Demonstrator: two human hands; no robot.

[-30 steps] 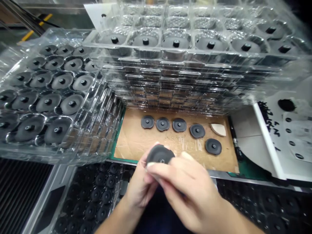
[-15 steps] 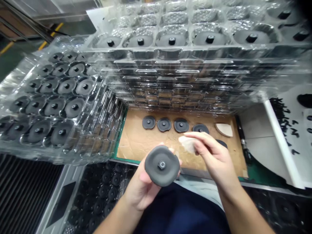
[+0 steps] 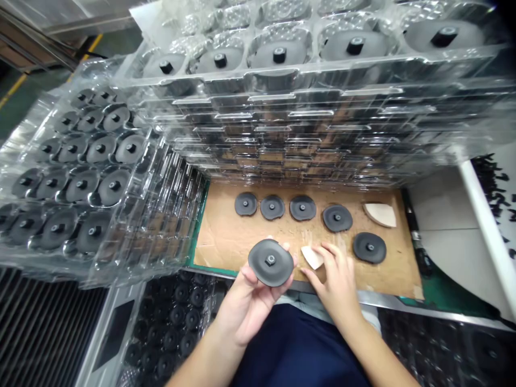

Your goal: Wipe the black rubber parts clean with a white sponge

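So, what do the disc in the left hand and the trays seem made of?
The disc looks like matte dark grey rubber, though hard plastic is possible: its surface is dull, without shine. The trays look like thin clear plastic, glossy and see-through, with pressed pockets.

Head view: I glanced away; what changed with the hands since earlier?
The right hand has left the black disc and moved right, down to the cardboard, a pale wedge at its fingers. The left hand still holds the disc, boss up. The five lying discs and stacked clear trays stayed put.
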